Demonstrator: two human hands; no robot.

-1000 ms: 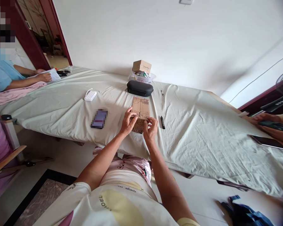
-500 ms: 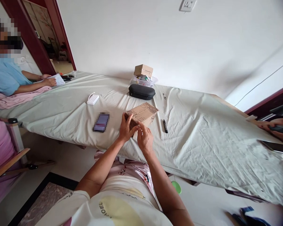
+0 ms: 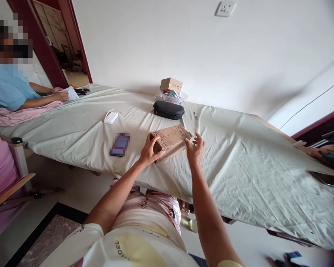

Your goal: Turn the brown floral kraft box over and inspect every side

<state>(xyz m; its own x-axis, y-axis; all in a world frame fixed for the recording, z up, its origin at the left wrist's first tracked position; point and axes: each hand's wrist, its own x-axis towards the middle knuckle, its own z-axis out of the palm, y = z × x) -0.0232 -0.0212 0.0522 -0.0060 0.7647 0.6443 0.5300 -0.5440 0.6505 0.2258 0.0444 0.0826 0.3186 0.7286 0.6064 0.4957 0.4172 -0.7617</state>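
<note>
A brown cardboard box point(image 3: 171, 138) with dark printed line patterns lies on the cloth in front of me. My left hand point(image 3: 149, 151) is closed around its left end, thumb along the near side and fingers over the far edge. At the box's right end is my right hand point(image 3: 195, 147), fingers spread and apart, the thumb close to the corner; whether it touches cannot be made out. Left of the box lies a phone point(image 3: 119, 144) with its screen blurred. Just behind the box sits a black zipped case point(image 3: 168, 110).
A clear plastic tub point(image 3: 178, 99) with a small carton point(image 3: 171, 85) on top stands by the wall. A white block with a strap point(image 3: 111, 117) and a small pen point(image 3: 195, 115) lie on the cloth point(image 3: 239, 159). A person in blue point(image 3: 8, 87) holds paper at left; another person's hands show at right.
My right hand has moved from the box's near left end to its right end, and its fingers have opened. The box has turned slightly. The black marker is now hidden from view.
</note>
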